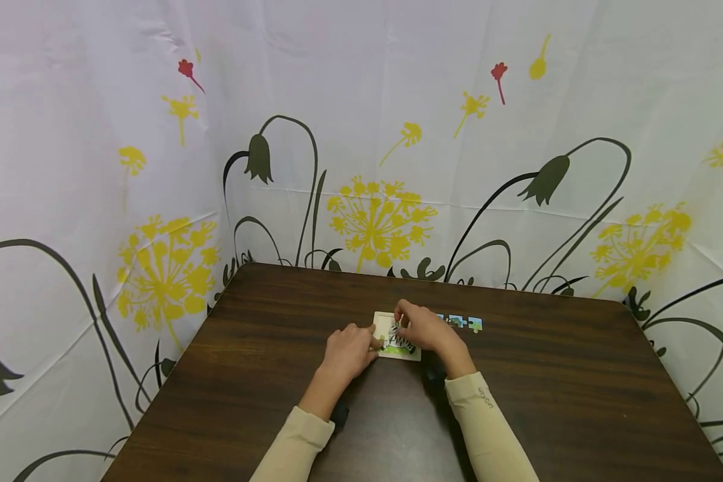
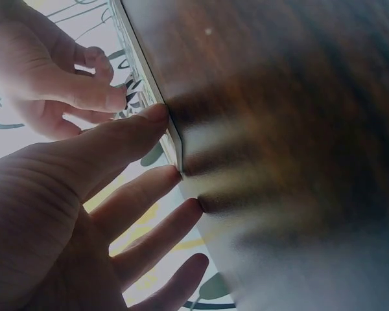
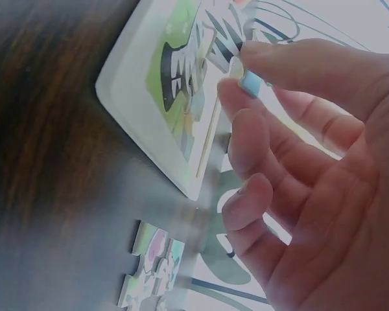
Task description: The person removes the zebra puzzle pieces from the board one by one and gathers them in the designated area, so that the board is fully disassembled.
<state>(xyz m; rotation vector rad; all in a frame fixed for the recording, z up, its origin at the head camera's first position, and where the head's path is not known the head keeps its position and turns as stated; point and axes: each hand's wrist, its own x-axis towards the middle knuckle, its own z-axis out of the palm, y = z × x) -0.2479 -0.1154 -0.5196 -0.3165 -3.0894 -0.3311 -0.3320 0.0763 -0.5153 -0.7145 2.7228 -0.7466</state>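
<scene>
A square, pale-rimmed puzzle board (image 1: 400,357) lies on the table, partly filled with black-and-white striped, zebra-like pieces over green. My left hand (image 1: 347,351) rests at its left side; in the left wrist view the thumb and index fingertips touch the board's edge (image 2: 172,129) near one corner, with the other fingers loosely extended. Above the board my right hand (image 1: 428,328) pinches a small puzzle piece (image 3: 249,84) between thumb and index finger, a blue part of it showing. The remaining fingers of that hand are curled loosely. Most of the pinched piece is hidden.
Several loose puzzle pieces (image 1: 475,325) lie just right of the board, some partly behind the right hand. The dark wooden table (image 1: 554,388) extends around both arms. A white curtain (image 1: 349,80) with flower prints hangs behind it.
</scene>
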